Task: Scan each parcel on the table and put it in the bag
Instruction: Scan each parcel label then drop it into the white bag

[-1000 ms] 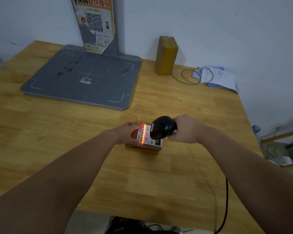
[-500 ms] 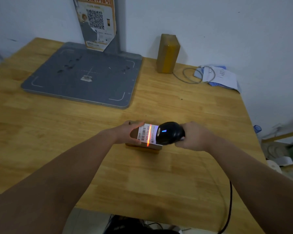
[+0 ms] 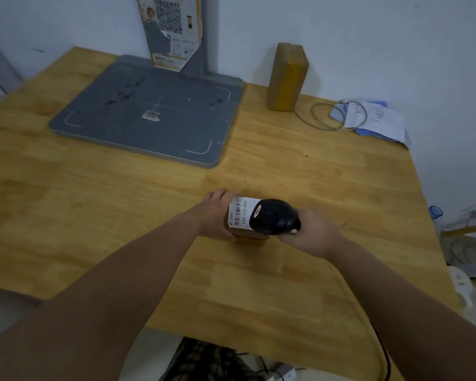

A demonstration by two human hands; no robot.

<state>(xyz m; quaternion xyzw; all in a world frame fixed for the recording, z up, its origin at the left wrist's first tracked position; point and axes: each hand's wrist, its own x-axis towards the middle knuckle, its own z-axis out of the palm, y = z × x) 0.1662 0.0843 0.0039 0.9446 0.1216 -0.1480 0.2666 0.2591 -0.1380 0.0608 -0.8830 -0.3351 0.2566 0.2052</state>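
The parcel (image 3: 247,238), a small brown box with a white barcode label (image 3: 241,213) on top, sits on the table (image 3: 116,215), near the middle of its front half. The left hand (image 3: 217,215) grips the box's left end, fingers curled over the far edge and thumb on the near side. The right hand (image 3: 311,232) is clenched round the handle of a black scanner (image 3: 272,217), whose head hangs just over the right part of the label and hides it. The scanner's black cord (image 3: 387,364) drops past the table's front right edge. At the back, a second parcel (image 3: 287,77) stands upright by the wall, well apart from the hands. To its left lies a grey pad (image 3: 149,116) with a post (image 3: 204,50) carrying a torn poster (image 3: 173,28). To its right, a coil of grey cable (image 3: 331,115) rests partly on some papers (image 3: 374,119).
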